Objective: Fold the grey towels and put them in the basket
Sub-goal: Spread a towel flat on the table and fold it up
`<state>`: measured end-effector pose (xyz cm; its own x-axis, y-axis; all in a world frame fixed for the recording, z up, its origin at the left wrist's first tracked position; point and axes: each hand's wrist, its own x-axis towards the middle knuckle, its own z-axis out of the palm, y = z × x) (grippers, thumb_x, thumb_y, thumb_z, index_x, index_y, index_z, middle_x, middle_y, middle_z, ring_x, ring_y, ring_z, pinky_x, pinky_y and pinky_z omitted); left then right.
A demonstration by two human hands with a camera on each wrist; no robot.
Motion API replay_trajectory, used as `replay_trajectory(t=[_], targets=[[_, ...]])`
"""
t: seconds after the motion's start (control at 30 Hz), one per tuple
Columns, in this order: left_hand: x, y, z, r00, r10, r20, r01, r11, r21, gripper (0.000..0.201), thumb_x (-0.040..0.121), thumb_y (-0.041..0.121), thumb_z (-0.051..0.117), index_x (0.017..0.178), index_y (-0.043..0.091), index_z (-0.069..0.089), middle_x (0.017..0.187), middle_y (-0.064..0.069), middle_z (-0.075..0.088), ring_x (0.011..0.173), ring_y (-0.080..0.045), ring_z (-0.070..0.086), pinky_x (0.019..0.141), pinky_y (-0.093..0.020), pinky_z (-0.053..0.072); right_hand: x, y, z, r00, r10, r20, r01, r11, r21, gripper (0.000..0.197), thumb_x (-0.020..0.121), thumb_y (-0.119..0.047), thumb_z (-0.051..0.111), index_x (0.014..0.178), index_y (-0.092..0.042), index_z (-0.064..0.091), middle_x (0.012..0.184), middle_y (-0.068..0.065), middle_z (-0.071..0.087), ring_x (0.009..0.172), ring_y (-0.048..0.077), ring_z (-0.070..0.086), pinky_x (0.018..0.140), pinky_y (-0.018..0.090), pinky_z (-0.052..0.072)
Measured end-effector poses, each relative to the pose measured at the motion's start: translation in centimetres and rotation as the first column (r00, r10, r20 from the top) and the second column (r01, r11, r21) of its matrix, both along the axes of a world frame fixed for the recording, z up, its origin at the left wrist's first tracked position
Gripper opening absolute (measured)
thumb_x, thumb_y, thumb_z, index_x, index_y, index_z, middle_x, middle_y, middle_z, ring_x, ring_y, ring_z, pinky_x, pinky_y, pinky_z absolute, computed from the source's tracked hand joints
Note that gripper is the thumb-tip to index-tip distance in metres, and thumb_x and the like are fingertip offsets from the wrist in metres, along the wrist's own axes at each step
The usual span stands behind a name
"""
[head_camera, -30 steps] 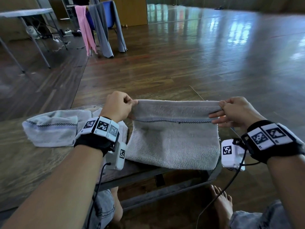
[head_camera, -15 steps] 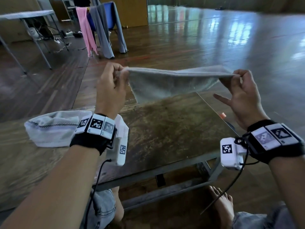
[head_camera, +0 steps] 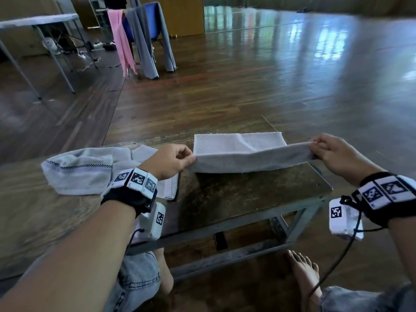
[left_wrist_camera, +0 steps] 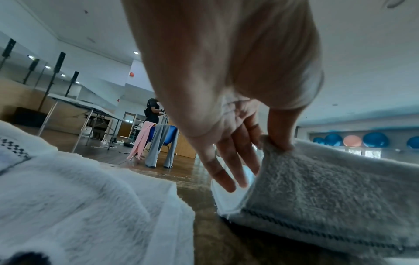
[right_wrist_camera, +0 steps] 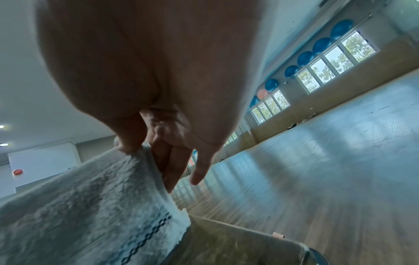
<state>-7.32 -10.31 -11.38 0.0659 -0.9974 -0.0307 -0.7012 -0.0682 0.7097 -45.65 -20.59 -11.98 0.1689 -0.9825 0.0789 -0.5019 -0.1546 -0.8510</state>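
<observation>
A grey towel (head_camera: 243,154) stretches between my hands over the low wooden table (head_camera: 247,194), folded over, its far half lying flat and its near fold raised. My left hand (head_camera: 173,159) pinches its left corner between thumb and fingers; the left wrist view shows that towel (left_wrist_camera: 328,188) under my thumb. My right hand (head_camera: 331,154) pinches the right corner, and the right wrist view shows the towel (right_wrist_camera: 90,206) with its dark stitched border. A second grey towel (head_camera: 90,172) lies crumpled at the table's left. No basket shows in any view.
Pink and grey cloths (head_camera: 139,41) hang over a blue chair on the wooden floor beyond. A folding table (head_camera: 38,21) stands at the far left. A person (left_wrist_camera: 154,111) stands by that chair. My bare foot (head_camera: 304,273) is under the table's right end.
The towel was lifted off the table, raised and carried away from me. Now both hands have come down, laying it folded over on the table's far part.
</observation>
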Motion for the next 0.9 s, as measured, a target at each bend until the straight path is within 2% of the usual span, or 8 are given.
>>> replay_trajectory(t=[0.13,0.2,0.3,0.4,0.57,0.7,0.8,0.9], targets=[[-0.4,-0.2,0.9,0.995,0.010,-0.103,0.004,0.991,0.132,0.012,0.096,0.021,0.064,0.090,0.010,0.064,0.087,-0.012,0.071,0.079,-0.023,0.069,0.082,-0.044,0.061,-0.6,0.6,0.7,0.997,0.054,-0.059,-0.046,0.991,0.123,0.012,0.102,-0.010,0.052,0.092,-0.007,0.057,0.088,0.023,0.056,0.082,0.032,0.050,0.075,0.046,0.042],[-0.5,-0.1,1.2,0.994,0.002,-0.112,0.028,0.964,0.264,0.014,0.095,0.018,0.064,0.095,0.004,0.065,0.091,-0.014,0.069,0.078,-0.025,0.070,0.079,-0.041,0.062,-0.7,1.2,1.0,0.986,0.134,-0.097,-0.107,0.964,0.242,0.014,0.102,-0.010,0.053,0.090,-0.005,0.058,0.090,0.023,0.059,0.079,0.031,0.056,0.075,0.043,0.049],[-0.3,0.5,1.3,0.979,-0.007,-0.202,0.109,0.860,0.499,0.012,0.095,0.013,0.063,0.098,0.001,0.063,0.083,-0.014,0.068,0.061,-0.022,0.071,0.067,-0.033,0.062,-1.0,1.5,1.3,0.941,0.279,-0.193,-0.183,0.897,0.403,0.014,0.100,-0.011,0.056,0.095,0.002,0.060,0.089,0.020,0.066,0.070,0.028,0.065,0.061,0.033,0.056],[0.2,0.6,1.2,0.974,-0.019,-0.228,0.154,0.793,0.589,0.011,0.095,0.011,0.063,0.098,0.000,0.062,0.077,-0.013,0.072,0.059,-0.024,0.073,0.059,-0.030,0.062,-1.2,1.0,0.8,0.907,0.342,-0.246,-0.206,0.869,0.449,0.017,0.098,-0.014,0.060,0.099,0.002,0.063,0.085,0.017,0.071,0.065,0.026,0.069,0.058,0.033,0.058],[1.4,-1.5,0.2,1.000,0.028,-0.013,-0.022,0.938,0.347,0.016,0.094,0.019,0.066,0.098,0.004,0.067,0.083,-0.010,0.071,0.061,-0.016,0.071,0.058,-0.026,0.060,0.3,-1.4,-1.1,0.952,0.213,-0.222,-0.164,0.962,0.219,0.016,0.096,-0.018,0.065,0.088,-0.004,0.064,0.077,0.017,0.069,0.069,0.031,0.062,0.075,0.052,0.055],[1.2,-3.5,-1.2,0.968,0.036,0.248,-0.068,0.990,0.120,0.013,0.092,0.027,0.069,0.086,0.015,0.070,0.082,-0.003,0.073,0.075,-0.019,0.069,0.069,-0.034,0.058,1.4,-3.8,-2.7,0.948,0.099,-0.304,-0.107,0.994,-0.011,0.017,0.093,-0.028,0.069,0.080,-0.017,0.068,0.061,-0.014,0.062,0.064,0.017,0.056,0.072,0.035,0.047],[0.5,-4.6,-2.3,0.941,0.077,0.329,-0.092,0.995,0.029,0.015,0.091,0.027,0.069,0.083,0.015,0.072,0.084,-0.003,0.072,0.080,-0.020,0.067,0.076,-0.035,0.054,2.0,-5.1,-3.8,0.906,0.031,-0.422,-0.067,0.995,-0.072,0.013,0.091,-0.032,0.069,0.085,-0.020,0.070,0.085,-0.002,0.071,0.083,0.021,0.064,0.079,0.031,0.043],[0.3,-5.6,-3.2,0.928,0.081,0.364,-0.098,0.995,0.030,0.017,0.091,0.026,0.069,0.085,0.011,0.074,0.087,-0.005,0.073,0.086,-0.021,0.067,0.081,-0.036,0.054,2.4,-5.8,-5.0,0.885,0.018,-0.465,-0.032,0.999,-0.022,0.011,0.090,-0.031,0.070,0.081,-0.023,0.070,0.090,0.001,0.071,0.087,0.021,0.063,0.079,0.028,0.041]])
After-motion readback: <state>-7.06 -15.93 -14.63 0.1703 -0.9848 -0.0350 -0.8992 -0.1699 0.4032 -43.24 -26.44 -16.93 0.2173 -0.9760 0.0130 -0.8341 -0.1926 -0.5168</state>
